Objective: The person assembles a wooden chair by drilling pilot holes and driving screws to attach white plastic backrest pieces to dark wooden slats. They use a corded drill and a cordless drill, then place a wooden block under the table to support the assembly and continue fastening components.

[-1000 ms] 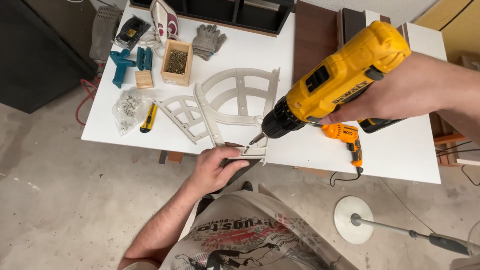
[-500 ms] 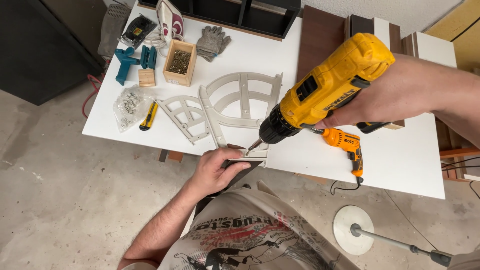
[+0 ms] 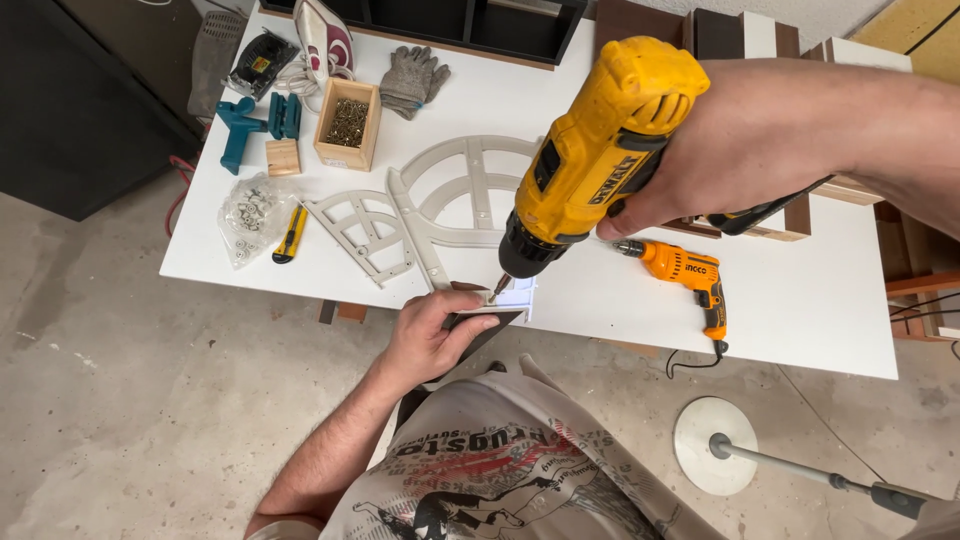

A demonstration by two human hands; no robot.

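Two drills show: the right hand [image 3: 760,150] grips one yellow drill [image 3: 590,160], and one orange drill [image 3: 685,275] lies right. The left hand [image 3: 435,335] presses the small white piece [image 3: 515,297] at the table's [image 3: 800,310] near edge. The yellow drill's tip is lower than before.

A clear plastic bag [image 3: 248,212] of small metal fittings lies crumpled near the left edge of the white desk [image 3: 800,300], just beside a yellow knife [image 3: 291,233]. Behind it stands an open wooden box [image 3: 347,123], rectangular and pale, full of screws. The yellow drill [image 3: 590,160] bears a black label with yellow lettering; the orange drill [image 3: 685,272] bears dark lettering on its side.
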